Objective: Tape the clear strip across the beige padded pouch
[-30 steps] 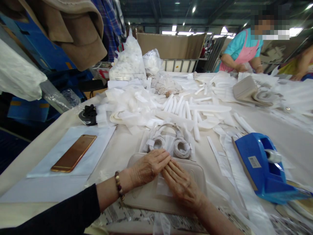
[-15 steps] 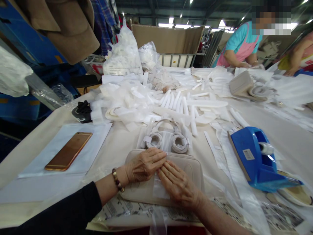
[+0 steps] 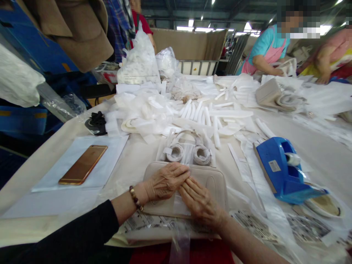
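A beige bag lies flat before me, its upper edge pointing away. My left hand rests on it, palm down, with fingers stretched out and a bead bracelet at the wrist. Lying flat at an angle, my right hand meets it so that the fingertips touch over the middle of the bag. Beneath them a pale translucent strip runs down the bag toward the front edge. Just beyond the bag are two wrapped strap rolls and a curved handle. My palms hide part of the bag.
A blue tape dispenser stands at right. To the left, a phone lies on white sheets. White padded tubes and thin wrapping heap beyond. Across the table a co-worker in a pink apron handles a pale item.
My hands stay flat on the bag, fingertips together, with little movement. The view has shifted slightly. A person in red now shows at the back left, and the co-worker's pale item has come into sight.
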Motion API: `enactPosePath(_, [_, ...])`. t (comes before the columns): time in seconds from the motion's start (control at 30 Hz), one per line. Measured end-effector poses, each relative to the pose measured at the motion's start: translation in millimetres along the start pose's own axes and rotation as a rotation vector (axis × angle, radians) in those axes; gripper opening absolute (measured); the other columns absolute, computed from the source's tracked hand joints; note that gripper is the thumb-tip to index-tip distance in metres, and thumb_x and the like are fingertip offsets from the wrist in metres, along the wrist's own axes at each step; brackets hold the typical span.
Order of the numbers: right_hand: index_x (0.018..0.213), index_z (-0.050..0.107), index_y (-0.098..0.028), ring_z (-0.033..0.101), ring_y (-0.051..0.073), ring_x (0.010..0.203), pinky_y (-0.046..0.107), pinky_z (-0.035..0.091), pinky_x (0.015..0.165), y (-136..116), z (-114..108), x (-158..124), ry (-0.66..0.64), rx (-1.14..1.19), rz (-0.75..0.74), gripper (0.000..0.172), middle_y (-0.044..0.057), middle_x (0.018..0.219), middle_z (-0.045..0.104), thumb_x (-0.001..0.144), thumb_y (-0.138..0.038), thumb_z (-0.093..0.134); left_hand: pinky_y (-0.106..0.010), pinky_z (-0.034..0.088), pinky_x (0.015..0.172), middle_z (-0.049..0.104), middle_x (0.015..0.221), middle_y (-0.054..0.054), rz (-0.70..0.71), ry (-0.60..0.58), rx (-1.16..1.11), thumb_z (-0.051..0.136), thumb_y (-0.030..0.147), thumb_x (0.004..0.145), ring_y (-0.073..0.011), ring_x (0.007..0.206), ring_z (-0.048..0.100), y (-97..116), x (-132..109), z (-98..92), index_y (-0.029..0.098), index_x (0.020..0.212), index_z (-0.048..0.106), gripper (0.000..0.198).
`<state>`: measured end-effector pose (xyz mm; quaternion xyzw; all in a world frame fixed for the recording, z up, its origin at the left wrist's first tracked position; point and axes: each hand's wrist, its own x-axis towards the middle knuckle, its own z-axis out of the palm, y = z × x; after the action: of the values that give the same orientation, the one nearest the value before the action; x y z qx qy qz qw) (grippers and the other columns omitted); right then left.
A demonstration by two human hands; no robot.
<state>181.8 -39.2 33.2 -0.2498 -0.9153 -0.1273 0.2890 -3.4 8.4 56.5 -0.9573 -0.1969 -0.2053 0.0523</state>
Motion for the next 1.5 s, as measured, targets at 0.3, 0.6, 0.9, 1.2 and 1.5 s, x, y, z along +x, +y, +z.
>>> enactPosePath(0.3, [0.123,0.052,-0.005,0.042,0.028,0.127,0.045,0.047,0.098,-25.5,-24.7,-29.9,-0.198,0.112,0.041,0.040,0.015,0.126,0.057,0.085,-0.011,0.039,-0.043,0.033,0.105,0.049,0.131,-0.017,-0.048,-0.110,0.064,0.047,0.046,0.088,-0.0277,0.121,0.043,8.5,-2.9,-2.0,0.005,0.123,0.049,0.054])
enactPosePath(0.6, [0.103,0.065,-0.017,0.065,0.017,0.088,0.031,0.052,0.081,-78.2,-18.9,-57.7,0.016,0.015,0.134,0.033,0.001,0.093,0.072,0.093,-0.013,0.033,-0.048,0.022,0.110,0.035,0.142,-0.021,-0.169,-0.296,-0.045,0.064,0.065,0.066,-0.0316,0.131,0.031,18.8,-2.8,-14.4,0.004,0.132,0.038,0.093])
enactPosePath(0.9, [0.089,0.062,-0.009,0.056,0.015,0.063,0.026,0.050,0.061,-93.2,-21.5,-26.7,0.073,0.218,0.203,0.028,0.005,0.065,0.061,0.089,-0.004,0.035,-0.049,0.019,0.110,0.030,0.144,-0.022,-0.267,-0.461,-0.063,0.073,0.059,0.060,-0.0315,0.133,0.027,25.2,13.0,-30.4,0.003,0.134,0.036,0.100])
enactPosePath(1.2, [0.076,0.057,-0.014,0.047,0.014,0.056,0.025,0.042,0.054,-101.2,-26.2,-31.6,-0.002,0.283,0.220,0.028,0.002,0.059,0.051,0.087,-0.002,0.035,-0.047,0.018,0.111,0.028,0.144,-0.023,-0.286,-0.471,-0.024,0.076,0.057,0.056,-0.0317,0.134,0.027,27.0,15.4,-25.8,0.003,0.134,0.035,0.103])
enactPosePath(1.5, [0.064,0.055,-0.013,0.041,0.013,0.049,0.026,0.033,0.048,-98.5,-34.1,-10.2,0.060,0.170,0.109,0.037,0.001,0.053,0.045,0.088,-0.001,0.029,-0.048,0.015,0.112,0.025,0.145,-0.024,-0.325,-0.505,0.011,0.076,0.054,0.058,-0.0324,0.136,0.020,33.6,17.4,-19.8,0.000,0.135,0.032,0.104])
